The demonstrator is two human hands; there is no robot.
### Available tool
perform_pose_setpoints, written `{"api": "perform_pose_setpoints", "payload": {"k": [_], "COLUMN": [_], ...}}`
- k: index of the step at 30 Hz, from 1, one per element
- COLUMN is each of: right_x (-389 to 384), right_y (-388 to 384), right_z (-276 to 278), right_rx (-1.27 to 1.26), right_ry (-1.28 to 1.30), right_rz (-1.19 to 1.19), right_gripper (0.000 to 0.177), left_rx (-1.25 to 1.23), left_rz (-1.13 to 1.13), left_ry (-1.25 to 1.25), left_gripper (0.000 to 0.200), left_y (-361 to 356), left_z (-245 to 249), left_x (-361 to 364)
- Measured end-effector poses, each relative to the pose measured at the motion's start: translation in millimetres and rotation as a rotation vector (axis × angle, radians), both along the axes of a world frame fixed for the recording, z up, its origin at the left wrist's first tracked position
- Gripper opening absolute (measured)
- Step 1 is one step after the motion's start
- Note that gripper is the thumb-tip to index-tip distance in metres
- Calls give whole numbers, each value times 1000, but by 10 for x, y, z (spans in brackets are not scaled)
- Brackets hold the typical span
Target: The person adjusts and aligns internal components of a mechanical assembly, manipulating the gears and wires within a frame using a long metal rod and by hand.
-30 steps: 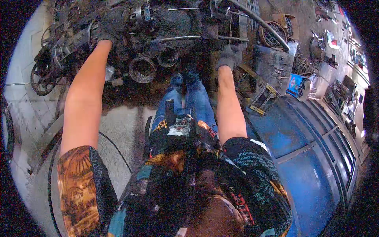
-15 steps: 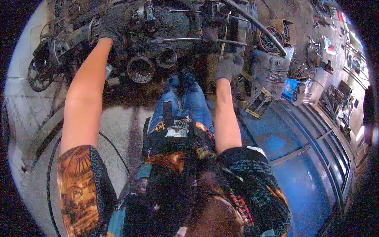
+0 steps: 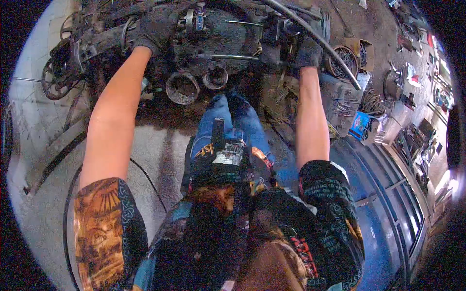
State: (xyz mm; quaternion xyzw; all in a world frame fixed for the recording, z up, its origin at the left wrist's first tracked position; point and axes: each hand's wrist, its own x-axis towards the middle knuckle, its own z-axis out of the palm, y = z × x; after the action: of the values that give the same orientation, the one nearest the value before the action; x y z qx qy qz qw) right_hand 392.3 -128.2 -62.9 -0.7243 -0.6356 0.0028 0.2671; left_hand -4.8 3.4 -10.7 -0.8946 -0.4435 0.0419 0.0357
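A dark, greasy machine [image 3: 213, 39] that looks like a lathe stretches across the top of the head view. My left hand [image 3: 151, 33], in a dark glove, is against its left part, beside a round metal chuck-like piece [image 3: 196, 20]. Shadow and the dark glove hide those fingers. At the machine's right end is my right hand [image 3: 309, 52], also gloved, near a long metal bar [image 3: 320, 36] that slants down to the right. Its fingers blend into the dark parts, so any grip is hidden. A thin shiny rod [image 3: 228, 57] runs between the hands.
Two round metal containers [image 3: 182, 88] hang or stand below the machine. A spoked handwheel [image 3: 54, 82] is at the left. On the right are a wire coil [image 3: 342, 60], a cardboard box [image 3: 366, 54], a blue packet [image 3: 359, 125] and a blue metal panel [image 3: 361, 194].
My right hand has moved forward and to the right, up to the machine's right end. My left hand stays at the machine's left part. The whole view has shifted slightly.
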Motion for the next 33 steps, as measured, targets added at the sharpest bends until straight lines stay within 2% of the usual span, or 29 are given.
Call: {"api": "perform_pose_setpoints", "payload": {"k": [1, 2, 4, 5, 14, 15, 17, 27, 33], "right_x": [-11, 71, 251, 152, -495, -493, -453, -550, -624], "right_y": [104, 178, 245, 257, 517, 544, 583, 618, 486], "right_z": [-180, -429, -804, -704, 376, 399, 423, 165, 190], "right_rx": [-85, -87, -103, -115, -342, -342, -477, -445, -422], "right_ry": [340, 347, 1687, 1693, 1190, 1193, 1006, 937, 877], "right_rz": [28, 33, -75, -77, 345, 341, 323, 288, 275], "right_gripper": [26, 26, 35, 35, 32, 32, 28, 33, 36], "left_rx": [-4, -11, -28, -41, -136, -143, -159, -208, -231], "left_rz": [6, 11, 22, 29, 30, 28, 25, 41, 61], "left_ry": [7, 15, 32, 41, 69, 73, 70, 97, 101], "left_gripper": [32, 32, 32, 32, 33, 33, 34, 35, 36], "left_y": [-15, -20, -37, -59, -49, -50, -32, 18, 85], "left_z": [15, 32, 76, 93, 185, 194, 189, 227, 199], "left_x": [-8, -14, -78, -8, -62, -37, -17, -20, -34]}}
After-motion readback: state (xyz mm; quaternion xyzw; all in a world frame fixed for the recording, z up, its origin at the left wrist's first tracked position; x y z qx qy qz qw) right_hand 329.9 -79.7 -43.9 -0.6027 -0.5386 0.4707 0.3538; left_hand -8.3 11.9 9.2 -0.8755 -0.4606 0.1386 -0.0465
